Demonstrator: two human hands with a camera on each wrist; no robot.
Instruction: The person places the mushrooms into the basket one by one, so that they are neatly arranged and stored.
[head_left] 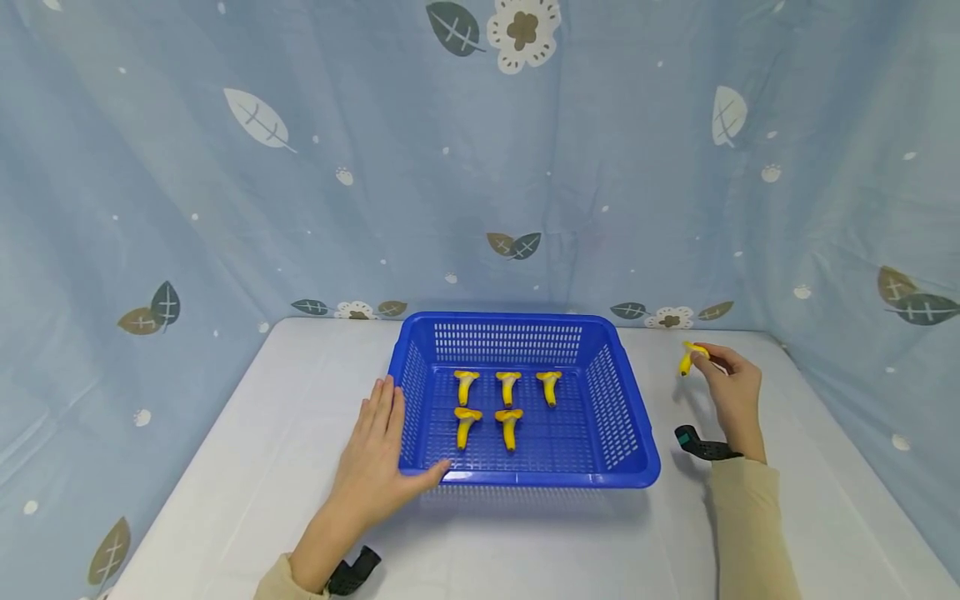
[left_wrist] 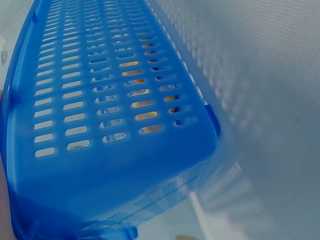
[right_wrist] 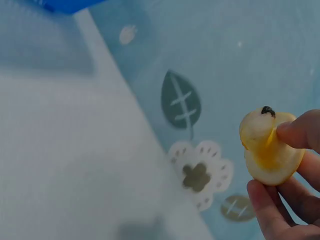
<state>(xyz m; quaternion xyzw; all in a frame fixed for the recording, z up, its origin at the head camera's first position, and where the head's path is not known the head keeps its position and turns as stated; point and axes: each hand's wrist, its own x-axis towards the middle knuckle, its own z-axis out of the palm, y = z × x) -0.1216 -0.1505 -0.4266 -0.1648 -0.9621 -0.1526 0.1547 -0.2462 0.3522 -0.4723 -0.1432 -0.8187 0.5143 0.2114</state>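
My right hand pinches a yellow mushroom, chanterelle-like with a flared cap, above the white table to the right of the basket. Up close in the right wrist view, the mushroom sits between thumb and fingers, its dark stem tip showing. A blue plastic basket with slotted walls stands mid-table. Inside lie several similar mushrooms, three in a back row and two in front. My left hand rests at the basket's front left corner, fingers straight along the left rim and thumb over the front rim.
The white tabletop reaches back to a blue curtain printed with leaves and flowers, which also hangs at both sides. A black wrist device is on the right wrist, another on the left.
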